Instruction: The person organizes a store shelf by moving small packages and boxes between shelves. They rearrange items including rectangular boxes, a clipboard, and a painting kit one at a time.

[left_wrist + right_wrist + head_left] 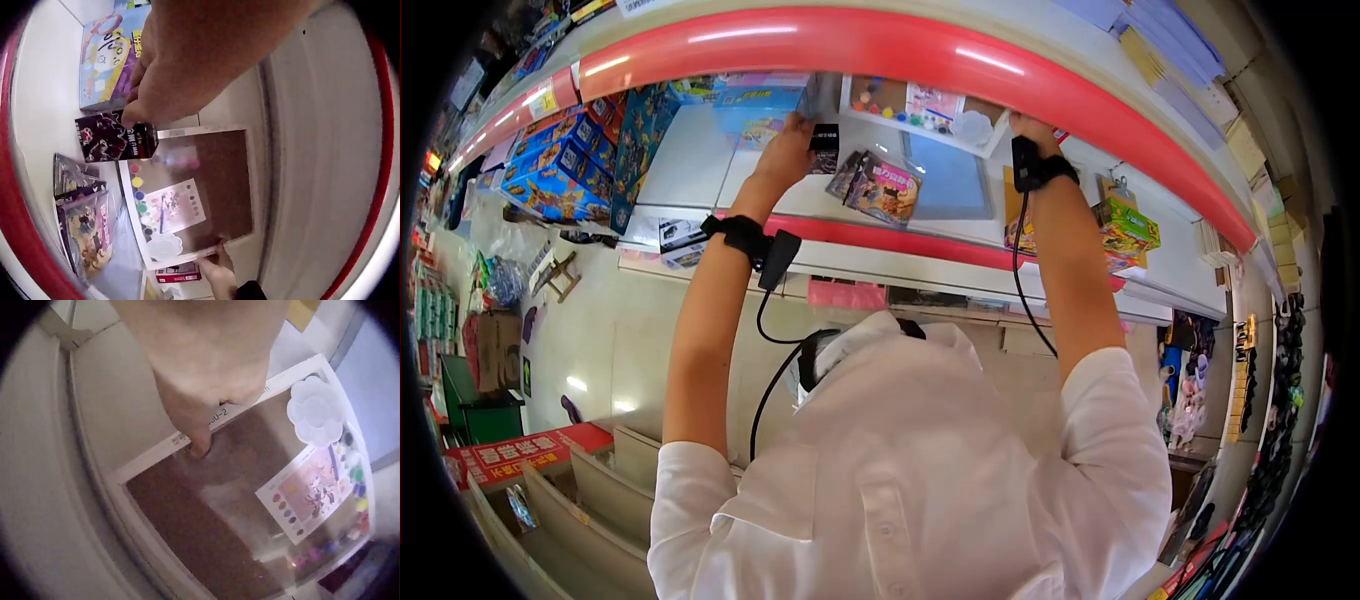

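Observation:
My left hand (787, 155) is deep on the shelf beside a blue box (106, 59). Its thumb overlaps the edge of a small black box (103, 139) with printed pictures, and the fingers curl at that box's end, partly hidden. With my right hand (206, 387) I grip the rim of a white-framed painting kit (150, 459), thumb over the inner edge. Inside the frame lie a white flower-shaped palette (317, 411), a picture card (306, 494) and several small paint pots (356, 475). The kit leans tilted at the back of the shelf.
Packets in clear wrap (878, 187) and a pale blue flat sheet (948, 175) lie on the shelf before the kit. Blue toy boxes (560, 165) stand at left, a green-yellow box (1125, 230) at right. A red shelf edge (800, 40) arches over my hands.

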{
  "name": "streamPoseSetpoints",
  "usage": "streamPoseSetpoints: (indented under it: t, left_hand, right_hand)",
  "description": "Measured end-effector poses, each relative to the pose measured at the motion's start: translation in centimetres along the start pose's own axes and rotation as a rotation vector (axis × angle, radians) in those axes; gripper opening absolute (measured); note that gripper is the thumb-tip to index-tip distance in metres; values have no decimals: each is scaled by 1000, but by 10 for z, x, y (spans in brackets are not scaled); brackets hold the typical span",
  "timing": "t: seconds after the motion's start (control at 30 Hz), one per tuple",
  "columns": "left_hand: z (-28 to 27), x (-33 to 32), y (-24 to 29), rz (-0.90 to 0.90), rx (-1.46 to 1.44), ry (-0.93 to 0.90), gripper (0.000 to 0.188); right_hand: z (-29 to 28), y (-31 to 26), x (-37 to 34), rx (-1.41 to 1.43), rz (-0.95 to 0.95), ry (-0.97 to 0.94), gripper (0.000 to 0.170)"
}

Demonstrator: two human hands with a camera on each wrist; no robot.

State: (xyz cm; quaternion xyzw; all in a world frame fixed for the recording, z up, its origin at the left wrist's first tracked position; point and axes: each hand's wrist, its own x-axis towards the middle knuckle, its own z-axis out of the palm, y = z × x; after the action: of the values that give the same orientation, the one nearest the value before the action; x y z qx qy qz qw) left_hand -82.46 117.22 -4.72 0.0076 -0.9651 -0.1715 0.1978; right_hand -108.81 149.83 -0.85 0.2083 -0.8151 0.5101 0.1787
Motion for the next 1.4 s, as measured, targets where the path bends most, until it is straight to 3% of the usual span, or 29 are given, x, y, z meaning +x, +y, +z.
streamPoseSetpoints:
  t: [0.27,0.37,0.57,0.67,0.7,0.8,0.93,0.97,1.0,1.1,1.2,1.3,1.4]
  left_hand:
    - [16,-16,-18,11,-53,28,45]
    - [8,-17,-6,-91,-52,-33,44]
    - [8,1,32,25,-10,60,44]
    - [19,19,62,-6,-181,-101,44]
    - [42,31,55,69,-171,-109,45]
    - [67,53,75,211,181,-112,42]
    - [54,75,110,52,342,-531,38]
    - [41,81,118,-29,362,-752,36]
    - [46,80,115,29,454,-681,35]
    - [78,77,89,134,590,-497,32]
    - [88,84,89,184,578,-430,36]
    - [88,91,92,12,330,-441,50]
    - [103,100,82,-3,400,-416,64]
  right_hand:
    - [13,-14,23,59,-8,-17,63]
    - [19,-12,22,55,14,-21,66]
    - [39,6,0,-80,174,-43,71]
    - [50,19,-34,-332,401,-108,73]
    - [51,19,-51,-426,493,-157,74]
    - [34,-4,-94,-616,683,-469,90]
    - [27,12,-104,-632,589,-491,87]
    - [22,17,-102,-568,578,-528,90]
    - [18,23,-102,-503,565,-566,93]
    - [16,43,-102,-348,631,-526,69]
    - [-5,-1,-96,-331,777,-762,54]
    - [-6,15,-106,-81,803,-769,44]
    - [-14,3,-115,38,708,-759,32]
